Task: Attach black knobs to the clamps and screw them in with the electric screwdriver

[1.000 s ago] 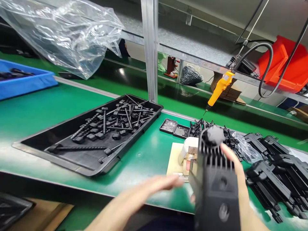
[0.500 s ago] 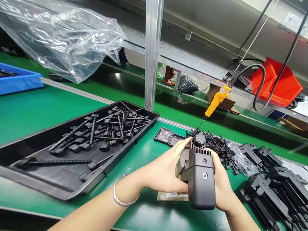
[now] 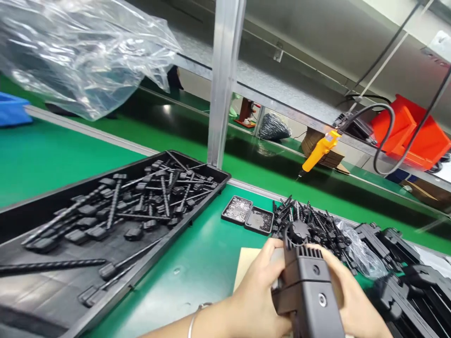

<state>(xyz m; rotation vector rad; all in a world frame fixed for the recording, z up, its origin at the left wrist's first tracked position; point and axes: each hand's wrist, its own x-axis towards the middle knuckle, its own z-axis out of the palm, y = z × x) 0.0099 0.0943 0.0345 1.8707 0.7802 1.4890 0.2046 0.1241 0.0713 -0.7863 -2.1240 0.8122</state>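
Both hands hold a black plastic housing (image 3: pixel 312 286), which has slots near its far end and two screw recesses on the face toward me. My left hand (image 3: pixel 259 291) is closed on its left side, and my right hand (image 3: pixel 355 295) wraps the right side with the fingers partly hidden. A round black part (image 3: pixel 299 231) shows at the housing's far end. Beneath the hands lies a beige card or sheet (image 3: pixel 243 263). Just beyond them is a pile of black ribbed rods (image 3: pixel 313 218) with block-like heads.
On the left, a long black tray (image 3: pixel 197 218) holds many similar rods. Two small trays (image 3: pixel 237 210) of tiny parts sit mid-bench. A yellow electric screwdriver (image 3: pixel 320 150) hangs above. Black housings (image 3: pixel 405 300) and a clear bag (image 3: pixel 364 258) lie right. A metal post (image 3: pixel 223 89) rises behind.
The hands and housing have come lower in view and slightly right, uncovering the small trays and more of the beige sheet. The grip stays on the housing; the whole view has shifted a little.
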